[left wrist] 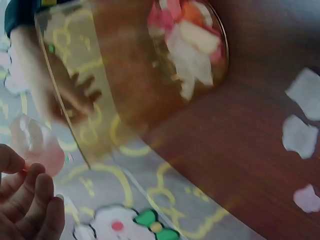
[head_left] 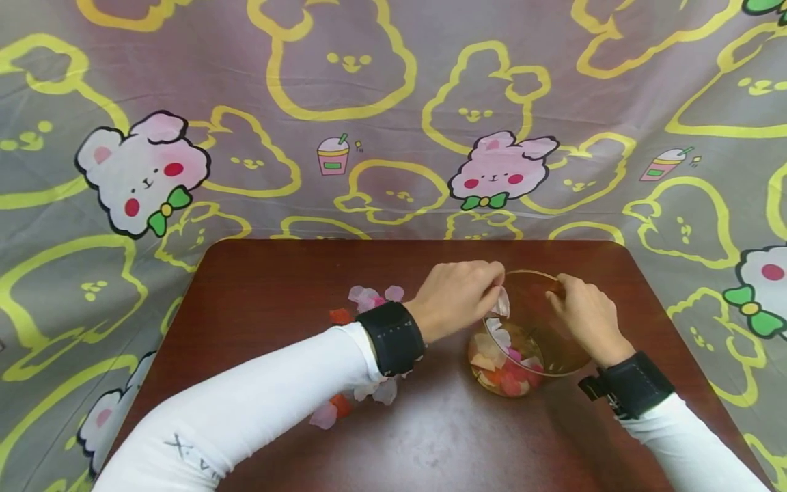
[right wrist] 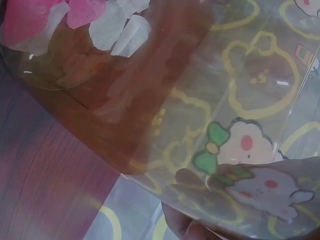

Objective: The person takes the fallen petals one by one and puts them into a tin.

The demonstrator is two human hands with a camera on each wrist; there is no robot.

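Observation:
A clear, amber-tinted container (head_left: 562, 350) with a thin gold rim stands on the table, several loose petals (head_left: 515, 374) in pink, orange and white at its bottom. My left hand (head_left: 458, 298) is over the container's left rim and pinches a pale pink petal (left wrist: 46, 154) between thumb and fingertips. With my right hand (head_left: 588, 316) I grip the rim on the far right side; its fingers (right wrist: 181, 220) show at the wall in the right wrist view. In the left wrist view the right hand appears partly through the tinted wall.
Further petals lie on the brown wooden table (head_left: 277, 294), to the container's left: a white petal (left wrist: 300, 137), an orange-red petal (head_left: 340, 316) and others, partly hidden behind my left forearm. A grey curtain (head_left: 393, 137) with cartoon prints hangs behind the table's far edge.

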